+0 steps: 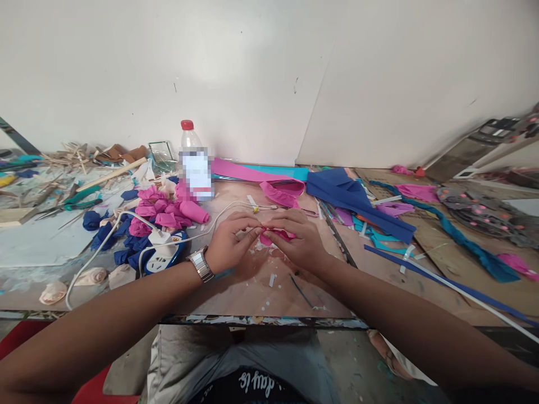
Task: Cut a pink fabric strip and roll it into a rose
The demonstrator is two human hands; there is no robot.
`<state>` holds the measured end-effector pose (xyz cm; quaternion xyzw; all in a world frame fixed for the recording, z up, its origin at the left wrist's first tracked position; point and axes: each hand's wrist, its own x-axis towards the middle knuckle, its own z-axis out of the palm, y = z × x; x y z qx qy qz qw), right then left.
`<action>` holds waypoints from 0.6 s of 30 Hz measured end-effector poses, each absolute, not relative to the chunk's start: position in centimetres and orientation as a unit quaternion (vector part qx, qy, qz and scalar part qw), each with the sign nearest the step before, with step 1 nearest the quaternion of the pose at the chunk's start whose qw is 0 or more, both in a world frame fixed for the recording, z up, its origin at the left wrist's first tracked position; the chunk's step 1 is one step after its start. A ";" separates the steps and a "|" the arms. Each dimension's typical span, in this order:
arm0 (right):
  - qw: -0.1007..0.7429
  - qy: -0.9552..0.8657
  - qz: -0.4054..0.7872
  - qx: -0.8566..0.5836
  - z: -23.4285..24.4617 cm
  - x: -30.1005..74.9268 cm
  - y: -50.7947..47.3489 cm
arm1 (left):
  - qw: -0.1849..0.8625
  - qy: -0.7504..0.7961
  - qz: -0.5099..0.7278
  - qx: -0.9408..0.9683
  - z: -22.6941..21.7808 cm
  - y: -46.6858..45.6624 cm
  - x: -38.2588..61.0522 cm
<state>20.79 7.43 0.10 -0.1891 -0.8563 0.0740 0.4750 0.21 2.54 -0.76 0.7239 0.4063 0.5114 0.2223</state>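
At the table [248, 294], left grip [232, 242] and right grip [302, 242] pinch pink cloth [265, 238], nearly closed

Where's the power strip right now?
Left of centre in the head view: the power strip lies between the blue fabric pieces and the silver wristwatch.

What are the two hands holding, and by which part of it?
Pink fabric, pinched by the left hand and right hand near its left end; exact hold partly hidden.
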 end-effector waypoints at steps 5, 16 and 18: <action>0.488 -0.853 0.064 -0.174 0.3 20.8 7.4 | 0.265 0.399 0.512 0.713 -0.9 2.6 0.3; 0.467 -0.851 0.088 -0.224 0.3 21.0 7.0 | 0.277 0.420 0.487 0.714 -0.7 2.3 0.5; 0.464 -0.852 0.090 -0.226 0.2 21.0 7.0 | 0.267 0.420 0.484 0.720 -0.6 2.3 0.5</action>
